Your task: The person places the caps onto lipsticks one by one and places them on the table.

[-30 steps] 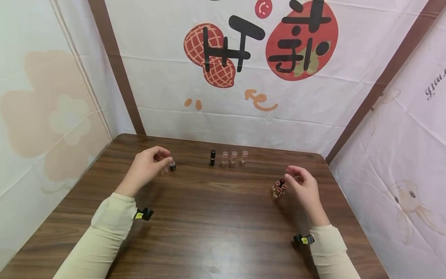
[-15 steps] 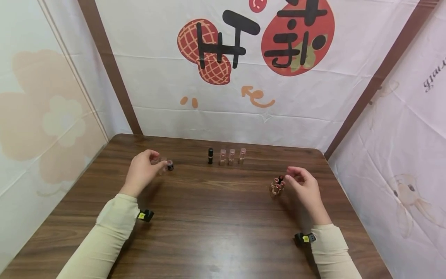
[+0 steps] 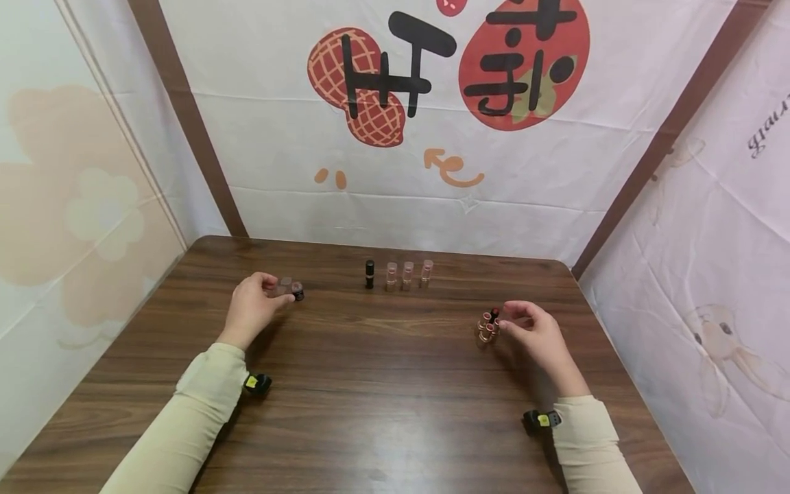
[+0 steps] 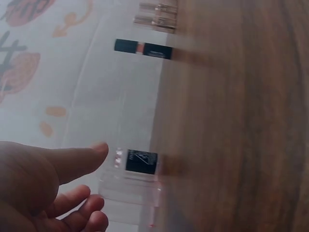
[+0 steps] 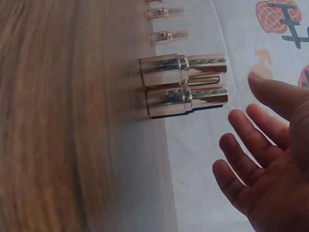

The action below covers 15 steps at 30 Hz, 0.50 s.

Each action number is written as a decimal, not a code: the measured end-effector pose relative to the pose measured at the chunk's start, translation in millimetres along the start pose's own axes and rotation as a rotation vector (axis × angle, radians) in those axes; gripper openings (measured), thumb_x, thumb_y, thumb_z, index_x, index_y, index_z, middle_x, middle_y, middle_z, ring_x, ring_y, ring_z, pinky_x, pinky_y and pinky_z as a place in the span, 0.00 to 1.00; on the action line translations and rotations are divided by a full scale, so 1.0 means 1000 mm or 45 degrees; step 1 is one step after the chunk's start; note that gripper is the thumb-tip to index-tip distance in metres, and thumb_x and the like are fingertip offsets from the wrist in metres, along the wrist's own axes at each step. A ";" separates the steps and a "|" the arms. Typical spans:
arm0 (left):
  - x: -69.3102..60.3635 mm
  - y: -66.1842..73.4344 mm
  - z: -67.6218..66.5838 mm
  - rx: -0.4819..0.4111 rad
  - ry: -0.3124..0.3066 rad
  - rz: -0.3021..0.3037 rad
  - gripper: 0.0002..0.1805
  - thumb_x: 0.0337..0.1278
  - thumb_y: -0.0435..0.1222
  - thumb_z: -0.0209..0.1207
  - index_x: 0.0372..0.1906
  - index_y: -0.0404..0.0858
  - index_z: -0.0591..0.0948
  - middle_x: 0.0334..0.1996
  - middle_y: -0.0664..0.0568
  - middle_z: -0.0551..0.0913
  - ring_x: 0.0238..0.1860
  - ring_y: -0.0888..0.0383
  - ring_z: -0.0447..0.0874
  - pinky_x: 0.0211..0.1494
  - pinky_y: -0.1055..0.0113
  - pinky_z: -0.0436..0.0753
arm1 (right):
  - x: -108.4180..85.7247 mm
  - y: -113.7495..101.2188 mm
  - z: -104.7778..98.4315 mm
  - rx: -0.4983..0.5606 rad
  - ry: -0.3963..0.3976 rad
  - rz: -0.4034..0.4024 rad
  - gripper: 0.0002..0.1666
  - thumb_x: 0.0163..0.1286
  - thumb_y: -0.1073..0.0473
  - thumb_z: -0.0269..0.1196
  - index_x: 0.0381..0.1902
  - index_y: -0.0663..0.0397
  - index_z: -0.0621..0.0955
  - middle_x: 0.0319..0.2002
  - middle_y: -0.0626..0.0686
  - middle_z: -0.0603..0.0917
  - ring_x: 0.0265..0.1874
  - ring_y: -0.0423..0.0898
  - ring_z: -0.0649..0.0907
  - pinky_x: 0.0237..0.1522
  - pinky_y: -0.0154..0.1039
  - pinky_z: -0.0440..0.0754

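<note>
On the table's left side stand clear lipstick caps (image 3: 284,282) and a black lipstick cap (image 3: 298,291), close together. Beside them is my left hand (image 3: 248,307), its thumb and fingers apart; the left wrist view has a gap between the fingertips and the caps (image 4: 128,193). To the right, a cluster of uncapped lipsticks (image 3: 487,328) stands upright, gold-coloured except for a black one. My right hand (image 3: 539,336) is at the cluster's right side. In the right wrist view its fingers (image 5: 241,166) spread loosely near the gold lipsticks (image 5: 186,101), holding nothing.
At the back centre, a black capped lipstick (image 3: 369,274) stands in a row with three clear-capped lipsticks (image 3: 408,274). The brown wooden table (image 3: 370,398) ends at a printed white cloth (image 3: 278,137) behind, with more cloth hanging at both sides.
My left hand has drawn back slightly from over the caps, leaving them more in view. My right hand has lowered a little beside the uncapped lipsticks. The head view has shifted slightly.
</note>
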State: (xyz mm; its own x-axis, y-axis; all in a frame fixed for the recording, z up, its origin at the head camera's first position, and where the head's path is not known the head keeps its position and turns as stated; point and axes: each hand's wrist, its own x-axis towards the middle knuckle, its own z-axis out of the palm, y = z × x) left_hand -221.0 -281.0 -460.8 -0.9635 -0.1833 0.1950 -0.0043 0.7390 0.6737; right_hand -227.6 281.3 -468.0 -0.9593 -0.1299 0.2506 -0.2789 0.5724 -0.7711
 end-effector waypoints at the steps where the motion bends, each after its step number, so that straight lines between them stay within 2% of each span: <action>1: 0.001 -0.003 0.001 -0.007 -0.002 -0.006 0.29 0.61 0.42 0.71 0.59 0.26 0.76 0.54 0.31 0.80 0.54 0.36 0.81 0.57 0.42 0.77 | 0.001 0.002 0.000 -0.014 -0.023 0.011 0.26 0.66 0.50 0.74 0.58 0.54 0.82 0.53 0.57 0.86 0.48 0.51 0.84 0.45 0.30 0.80; 7: 0.003 -0.012 0.007 -0.006 0.012 -0.028 0.27 0.61 0.43 0.70 0.56 0.29 0.78 0.52 0.34 0.82 0.53 0.37 0.82 0.56 0.43 0.78 | 0.002 0.010 0.003 -0.068 -0.099 0.066 0.27 0.63 0.52 0.76 0.58 0.53 0.82 0.51 0.56 0.86 0.47 0.53 0.86 0.47 0.39 0.83; 11: 0.002 -0.011 0.007 0.009 0.021 -0.024 0.25 0.62 0.43 0.70 0.54 0.30 0.79 0.49 0.34 0.84 0.50 0.39 0.83 0.52 0.44 0.79 | 0.002 0.013 0.004 -0.105 -0.117 0.095 0.26 0.62 0.53 0.77 0.55 0.53 0.83 0.49 0.56 0.87 0.47 0.53 0.87 0.48 0.44 0.83; 15: 0.003 -0.010 0.008 0.029 0.016 -0.023 0.24 0.62 0.43 0.70 0.52 0.30 0.79 0.47 0.35 0.85 0.48 0.39 0.83 0.51 0.45 0.79 | 0.001 0.015 0.006 -0.124 -0.129 0.130 0.23 0.61 0.53 0.77 0.52 0.54 0.84 0.48 0.54 0.88 0.46 0.51 0.86 0.48 0.45 0.83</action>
State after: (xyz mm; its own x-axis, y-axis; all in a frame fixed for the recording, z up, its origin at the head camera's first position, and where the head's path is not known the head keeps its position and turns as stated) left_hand -225.6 -283.2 -472.9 -0.9597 -0.2049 0.1924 -0.0276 0.7500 0.6609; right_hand -232.6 284.7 -482.9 -0.9832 -0.1456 0.1098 -0.1793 0.6617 -0.7281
